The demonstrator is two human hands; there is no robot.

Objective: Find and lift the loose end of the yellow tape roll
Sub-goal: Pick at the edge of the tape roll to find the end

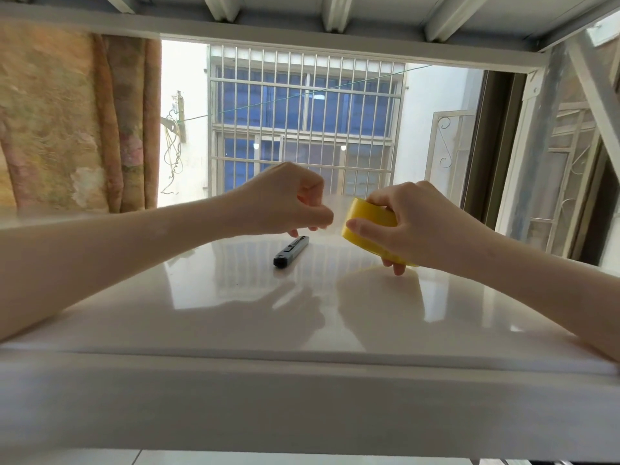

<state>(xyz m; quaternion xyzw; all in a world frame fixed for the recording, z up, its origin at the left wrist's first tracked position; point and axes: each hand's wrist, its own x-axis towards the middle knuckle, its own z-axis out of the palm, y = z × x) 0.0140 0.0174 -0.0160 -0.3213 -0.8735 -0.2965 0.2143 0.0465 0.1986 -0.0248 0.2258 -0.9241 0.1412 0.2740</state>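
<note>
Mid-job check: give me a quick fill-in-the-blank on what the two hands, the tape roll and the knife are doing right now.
1. The yellow tape roll is gripped by the ____ hand.
2. The left hand pinches a strip of ____ pulled off the roll.
3. The dark utility knife lies on the glossy ____ shelf, below the left hand.
4. No hand touches the ____.

Missing words: right; tape; white; knife

A home, most likely — a glossy white shelf (302, 313) in a white metal frame (302, 45) stands by a window with a floral curtain (67, 122). Outside, a barred window (302, 129) and a clothesline (302, 94) — a residential courtyard.
</note>
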